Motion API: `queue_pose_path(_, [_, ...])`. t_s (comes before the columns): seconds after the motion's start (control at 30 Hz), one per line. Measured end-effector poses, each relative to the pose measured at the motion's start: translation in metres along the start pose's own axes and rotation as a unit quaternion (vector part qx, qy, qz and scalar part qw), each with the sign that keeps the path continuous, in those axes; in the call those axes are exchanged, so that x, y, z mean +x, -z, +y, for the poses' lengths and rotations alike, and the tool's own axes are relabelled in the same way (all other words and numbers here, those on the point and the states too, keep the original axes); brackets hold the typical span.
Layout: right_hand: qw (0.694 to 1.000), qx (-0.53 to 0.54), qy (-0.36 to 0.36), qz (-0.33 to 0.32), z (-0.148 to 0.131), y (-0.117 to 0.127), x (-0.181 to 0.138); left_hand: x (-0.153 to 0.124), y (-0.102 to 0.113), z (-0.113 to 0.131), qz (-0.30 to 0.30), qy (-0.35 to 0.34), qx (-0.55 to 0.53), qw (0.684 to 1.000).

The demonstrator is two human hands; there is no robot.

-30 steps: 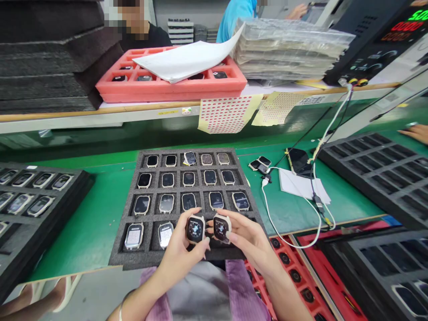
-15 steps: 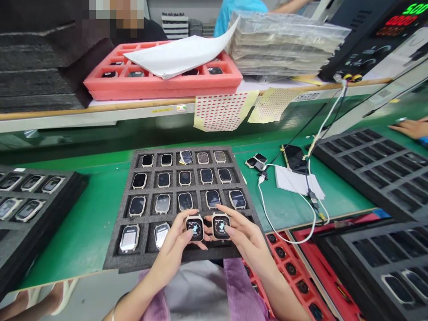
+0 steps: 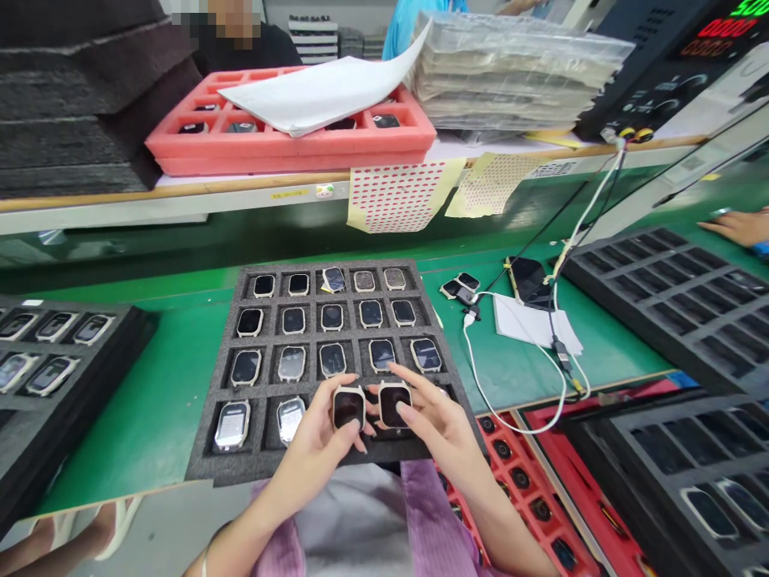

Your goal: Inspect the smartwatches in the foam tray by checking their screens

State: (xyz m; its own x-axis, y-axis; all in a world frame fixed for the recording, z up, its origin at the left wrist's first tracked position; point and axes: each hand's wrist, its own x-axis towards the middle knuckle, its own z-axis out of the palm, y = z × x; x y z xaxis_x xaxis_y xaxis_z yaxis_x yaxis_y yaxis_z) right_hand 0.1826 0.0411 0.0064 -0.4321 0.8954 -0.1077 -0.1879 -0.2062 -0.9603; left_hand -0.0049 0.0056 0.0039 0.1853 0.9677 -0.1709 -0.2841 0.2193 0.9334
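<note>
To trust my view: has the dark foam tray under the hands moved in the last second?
No: against the white shelf edge, the foam tray shows no visible shift in any direction.

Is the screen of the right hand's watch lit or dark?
Dark: the watch in the right hand shows plain black, without any picture.

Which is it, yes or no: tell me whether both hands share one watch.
No, the left hand holds one watch and the right hand holds a second watch, with a gap between the two.
</note>
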Motion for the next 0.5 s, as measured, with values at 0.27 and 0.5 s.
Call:
queue_pose_path(0.27, [0.996, 0.063, -0.016, -0.065, -0.0025, 0.0066, 0.0011, -0.0007, -0.0027, 0.0003, 0.067, 0.001, 0.133, 0.989])
queue_pose_path(0.5, [0.994, 0.088, 0.04, -0.059, -0.0028, 0.005, 0.0051, -0.0048, -0.0001, -0.0028, 0.047, -0.026, 0.209, 0.977])
